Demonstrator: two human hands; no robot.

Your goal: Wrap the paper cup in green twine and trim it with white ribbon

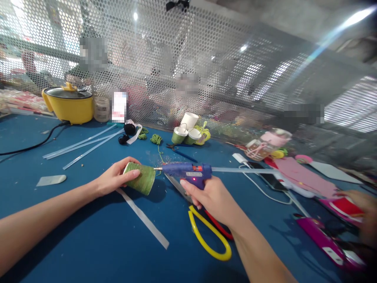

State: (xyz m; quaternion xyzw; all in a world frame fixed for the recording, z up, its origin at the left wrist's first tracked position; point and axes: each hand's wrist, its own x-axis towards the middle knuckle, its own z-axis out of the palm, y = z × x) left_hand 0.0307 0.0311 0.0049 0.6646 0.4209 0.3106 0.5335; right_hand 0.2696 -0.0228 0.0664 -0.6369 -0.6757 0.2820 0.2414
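Observation:
My left hand (118, 177) grips a paper cup (141, 180) wrapped in green yarn, tipped on its side just above the blue table. In my right hand (210, 198) is a blue hot glue gun (188, 173) with a lit red light and a clear glue stick (244, 170) jutting from its back. The metal nozzle touches or nearly touches the cup's right edge. A strand of green yarn runs from near there to a small green yarn ball (156, 138). Under the glue gun lie large scissors with yellow and red handles (209, 239).
A white strip (147, 220) lies before the cup. Glue sticks (85, 143) and a yellow electric pot (69, 104) are at left. Green-wrapped cups (179, 135) and pliers (182, 152) sit behind. At right are a phone (269, 177), a magenta glue gun (319, 237) and another person's hand (361, 208).

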